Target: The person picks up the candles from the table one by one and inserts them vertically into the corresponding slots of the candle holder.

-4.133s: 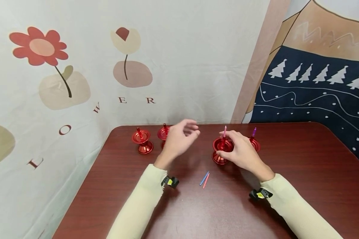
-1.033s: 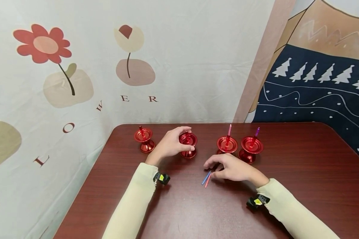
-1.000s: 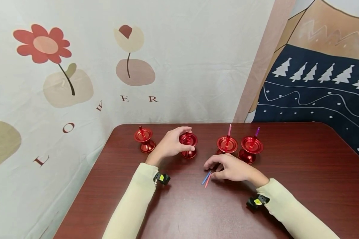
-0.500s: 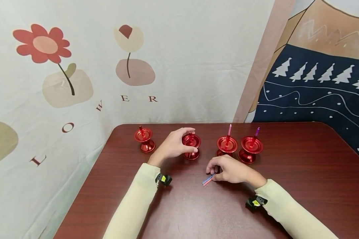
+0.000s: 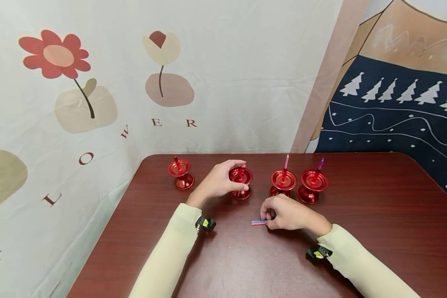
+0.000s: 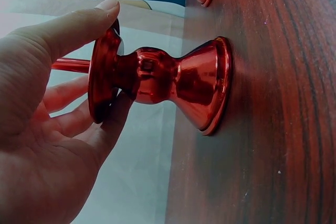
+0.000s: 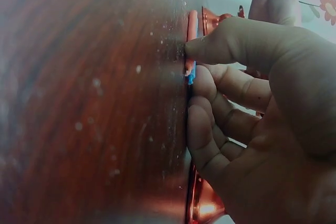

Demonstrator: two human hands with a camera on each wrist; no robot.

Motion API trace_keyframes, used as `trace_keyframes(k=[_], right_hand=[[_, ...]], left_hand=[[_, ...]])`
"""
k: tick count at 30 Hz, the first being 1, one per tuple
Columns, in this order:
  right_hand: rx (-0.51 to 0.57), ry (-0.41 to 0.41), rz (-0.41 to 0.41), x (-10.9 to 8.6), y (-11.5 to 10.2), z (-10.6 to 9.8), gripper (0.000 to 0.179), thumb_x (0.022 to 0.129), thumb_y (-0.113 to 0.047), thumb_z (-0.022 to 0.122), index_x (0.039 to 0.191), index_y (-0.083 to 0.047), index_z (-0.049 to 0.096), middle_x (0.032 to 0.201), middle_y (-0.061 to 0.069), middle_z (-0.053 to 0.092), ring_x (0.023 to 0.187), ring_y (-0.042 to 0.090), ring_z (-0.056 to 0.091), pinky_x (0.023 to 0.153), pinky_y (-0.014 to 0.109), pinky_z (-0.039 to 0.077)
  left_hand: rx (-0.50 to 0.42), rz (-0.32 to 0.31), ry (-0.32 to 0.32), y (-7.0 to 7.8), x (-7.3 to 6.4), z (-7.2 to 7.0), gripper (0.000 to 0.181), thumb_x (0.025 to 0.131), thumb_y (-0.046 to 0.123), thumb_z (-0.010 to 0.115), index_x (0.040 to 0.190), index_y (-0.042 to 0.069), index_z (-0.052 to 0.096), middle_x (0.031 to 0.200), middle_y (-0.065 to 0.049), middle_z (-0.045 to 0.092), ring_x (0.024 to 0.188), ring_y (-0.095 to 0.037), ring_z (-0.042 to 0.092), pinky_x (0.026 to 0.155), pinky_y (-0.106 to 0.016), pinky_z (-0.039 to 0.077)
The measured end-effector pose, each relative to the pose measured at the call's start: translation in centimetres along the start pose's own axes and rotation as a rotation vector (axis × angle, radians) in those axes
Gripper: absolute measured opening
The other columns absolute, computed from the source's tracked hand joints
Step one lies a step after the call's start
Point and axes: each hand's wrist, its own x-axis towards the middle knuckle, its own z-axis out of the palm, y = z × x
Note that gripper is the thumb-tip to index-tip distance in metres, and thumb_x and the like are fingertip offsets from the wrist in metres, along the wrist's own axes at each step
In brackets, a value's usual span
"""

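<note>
My left hand [image 5: 217, 180] grips the shiny red candle holder [image 5: 246, 177] by its upper dish, thumb on the near side and fingers round the far side. In the left wrist view, this candle holder [image 6: 202, 80] stands with its flared base on the table, a thin red stem rising from its dish. Close over the table, my right hand [image 5: 287, 213] pinches a blue candle [image 5: 258, 221] and a pink candle [image 5: 257, 224] between thumb and index finger. The right wrist view has the pink candle [image 7: 192, 23] and blue candle [image 7: 191, 80] side by side, partly hidden by the thumb.
Behind the right hand stand a red holder [image 5: 283, 179] with an upright pink candle [image 5: 286, 162] and a holder [image 5: 314, 181] with a purple candle [image 5: 321, 164]. Another red holder [image 5: 179, 167] stands at the left. A printed cloth [image 5: 242, 82] hangs behind the table [image 5: 376, 198].
My right hand has left the pink-candle holder and taken hold of the loose candles, turning them together until level. My left hand has gripped the second holder from the left and shifted it right.
</note>
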Motion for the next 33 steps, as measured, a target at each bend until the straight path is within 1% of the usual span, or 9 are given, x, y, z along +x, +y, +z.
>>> trace_keyframes(k=[3, 6, 13, 18, 20, 22, 26, 30, 33], right_hand=[[-0.037, -0.001, 0.013, 0.0, -0.2, 0.1, 0.022, 0.078, -0.001, 0.081, 0.083, -0.020, 0.071, 0.078, -0.013, 0.059, 0.072, 0.001, 0.053, 0.066, 0.025, 0.048], [-0.049, 0.006, -0.003, 0.0, -0.1, 0.1, 0.022, 0.077, -0.003, 0.080, 0.080, -0.022, 0.069, 0.077, -0.013, 0.057, 0.072, 0.001, 0.051, 0.065, 0.025, 0.047], [0.013, 0.039, -0.020, -0.1, 0.2, -0.1, 0.020, 0.082, -0.004, 0.080, 0.081, -0.021, 0.070, 0.075, -0.017, 0.058, 0.071, 0.000, 0.053, 0.064, 0.024, 0.049], [0.062, 0.052, 0.000, -0.1, 0.4, -0.3, 0.013, 0.087, -0.004, 0.077, 0.085, -0.016, 0.071, 0.073, -0.017, 0.060, 0.070, 0.001, 0.056, 0.064, 0.025, 0.051], [0.080, 0.064, 0.014, 0.0, 0.4, -0.3, 0.014, 0.089, -0.003, 0.076, 0.087, -0.015, 0.071, 0.073, -0.016, 0.062, 0.068, 0.001, 0.056, 0.062, 0.025, 0.052], [0.086, 0.083, 0.023, 0.0, 0.4, -0.3, 0.017, 0.090, -0.002, 0.077, 0.088, -0.017, 0.070, 0.073, -0.016, 0.062, 0.066, 0.001, 0.057, 0.061, 0.025, 0.052], [0.081, 0.127, 0.023, 0.0, 0.3, -0.3, 0.022, 0.090, -0.001, 0.079, 0.088, -0.020, 0.069, 0.074, -0.017, 0.063, 0.064, 0.001, 0.057, 0.060, 0.026, 0.052], [0.084, 0.163, 0.010, 0.1, 0.2, -0.3, 0.021, 0.088, 0.000, 0.078, 0.090, -0.019, 0.070, 0.074, -0.016, 0.062, 0.065, 0.001, 0.058, 0.061, 0.026, 0.051], [0.086, 0.173, -0.001, 0.1, 0.1, -0.3, 0.021, 0.086, 0.000, 0.079, 0.090, -0.019, 0.070, 0.072, -0.017, 0.061, 0.065, 0.002, 0.058, 0.060, 0.026, 0.051]], left_hand=[[0.009, 0.000, -0.001, 0.0, 0.0, 0.0, 0.075, 0.090, 0.024, 0.094, 0.154, 0.006, 0.061, 0.151, -0.010, 0.065, 0.134, -0.028, 0.063, 0.112, -0.044, 0.054], [0.019, 0.001, 0.000, 0.1, 0.0, -0.1, 0.075, 0.089, 0.023, 0.094, 0.154, 0.006, 0.061, 0.150, -0.010, 0.066, 0.134, -0.028, 0.062, 0.112, -0.045, 0.053], [0.008, 0.012, -0.005, -0.2, 0.0, -0.2, 0.074, 0.089, 0.024, 0.094, 0.154, 0.008, 0.062, 0.150, -0.009, 0.065, 0.134, -0.027, 0.062, 0.113, -0.045, 0.052], [-0.067, 0.018, -0.021, -0.8, -0.2, -0.6, 0.079, 0.089, 0.025, 0.095, 0.156, 0.005, 0.059, 0.153, -0.010, 0.064, 0.140, -0.028, 0.061, 0.117, -0.044, 0.049], [-0.099, 0.015, -0.026, -0.9, -0.2, -0.8, 0.079, 0.089, 0.025, 0.094, 0.156, 0.005, 0.058, 0.154, -0.011, 0.063, 0.142, -0.029, 0.061, 0.118, -0.044, 0.048], [-0.112, 0.014, -0.030, -1.0, -0.2, -0.9, 0.079, 0.089, 0.025, 0.094, 0.156, 0.004, 0.058, 0.155, -0.011, 0.063, 0.143, -0.029, 0.060, 0.119, -0.044, 0.047], [-0.103, 0.015, -0.034, -1.0, -0.3, -0.9, 0.080, 0.090, 0.027, 0.094, 0.157, 0.004, 0.058, 0.155, -0.011, 0.063, 0.143, -0.029, 0.060, 0.119, -0.044, 0.047], [-0.088, 0.010, -0.039, -0.9, -0.2, -0.8, 0.079, 0.090, 0.029, 0.093, 0.157, 0.006, 0.058, 0.155, -0.010, 0.063, 0.142, -0.029, 0.060, 0.118, -0.044, 0.048], [-0.073, 0.002, -0.044, -0.9, -0.2, -0.8, 0.079, 0.090, 0.030, 0.093, 0.158, 0.007, 0.057, 0.154, -0.010, 0.063, 0.141, -0.029, 0.060, 0.118, -0.045, 0.049]])
